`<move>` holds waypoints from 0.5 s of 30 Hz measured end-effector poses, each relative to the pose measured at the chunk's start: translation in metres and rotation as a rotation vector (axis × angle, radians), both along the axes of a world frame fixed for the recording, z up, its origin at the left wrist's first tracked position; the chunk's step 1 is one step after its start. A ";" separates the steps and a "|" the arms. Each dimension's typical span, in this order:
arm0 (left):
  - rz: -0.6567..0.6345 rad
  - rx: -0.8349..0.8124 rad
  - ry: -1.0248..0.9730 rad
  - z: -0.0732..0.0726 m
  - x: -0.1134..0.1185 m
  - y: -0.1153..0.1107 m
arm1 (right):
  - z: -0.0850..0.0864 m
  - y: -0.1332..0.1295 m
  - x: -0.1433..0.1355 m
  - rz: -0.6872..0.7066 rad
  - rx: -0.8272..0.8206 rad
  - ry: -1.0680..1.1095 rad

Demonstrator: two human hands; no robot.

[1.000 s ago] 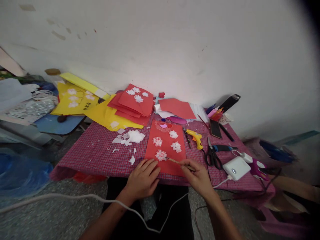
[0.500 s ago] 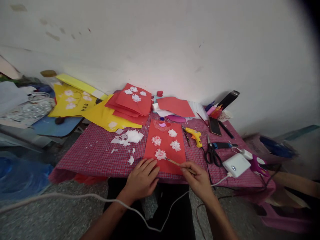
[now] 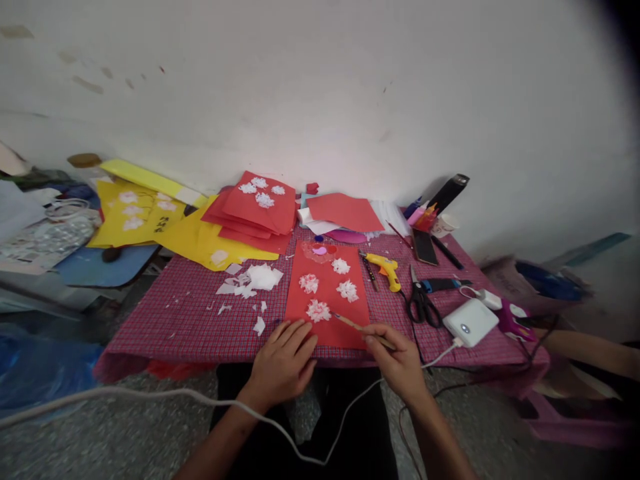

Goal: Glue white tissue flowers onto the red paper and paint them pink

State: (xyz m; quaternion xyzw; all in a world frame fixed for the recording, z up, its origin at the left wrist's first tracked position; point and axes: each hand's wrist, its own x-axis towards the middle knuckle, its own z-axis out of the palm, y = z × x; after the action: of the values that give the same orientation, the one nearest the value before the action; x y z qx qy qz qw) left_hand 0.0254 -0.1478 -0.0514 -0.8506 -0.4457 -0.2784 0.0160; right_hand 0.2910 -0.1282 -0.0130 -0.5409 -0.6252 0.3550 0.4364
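Note:
A red sheet of paper (image 3: 333, 330) lies at the table's front edge, bearing several crumpled white paper flowers. The nearest paper flower (image 3: 319, 310) and the one above it on the left show pinkish-red tints; the two on the right look white. My left hand (image 3: 285, 360) rests flat on the sheet's lower left corner, fingers stretched out. In my right hand (image 3: 393, 357) is a thin paintbrush (image 3: 353, 323), pinched between thumb and fingers, its tip just right of the nearest flower. A clear palette (image 3: 320, 251) with pink and red paint sits at the sheet's top.
Torn white paper (image 3: 263, 277) lies to the left, beyond it stacked red sheets (image 3: 270, 213) and yellow paper (image 3: 195, 233). On the right are a yellow glue gun (image 3: 383, 267), black scissors (image 3: 423, 303), a white power bank (image 3: 470, 323) and a phone (image 3: 425, 247). A white cable (image 3: 190, 395) crosses in front.
The view has shifted slightly. The brush tip has drawn a little to the right, off the nearest flower's edge. My left hand stays on the sheet.

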 end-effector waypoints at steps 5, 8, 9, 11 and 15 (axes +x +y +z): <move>0.007 -0.007 0.000 0.000 0.001 0.000 | -0.008 0.001 0.002 0.011 -0.051 0.047; 0.015 0.011 -0.014 0.001 0.001 0.000 | -0.013 0.000 0.007 -0.052 -0.084 0.149; 0.021 0.024 -0.022 0.001 0.002 0.000 | -0.016 -0.001 0.009 -0.077 -0.097 0.196; 0.035 0.049 -0.037 0.001 0.003 0.000 | -0.022 -0.001 0.013 -0.122 -0.125 0.294; 0.060 0.065 -0.063 0.003 0.005 0.000 | -0.036 0.002 0.015 -0.175 -0.154 0.468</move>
State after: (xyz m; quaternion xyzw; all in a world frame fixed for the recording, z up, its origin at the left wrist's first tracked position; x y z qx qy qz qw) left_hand 0.0306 -0.1475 -0.0482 -0.8268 -0.4619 -0.3189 0.0379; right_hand 0.3062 -0.1263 -0.0487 -0.5277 -0.4292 0.4781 0.5557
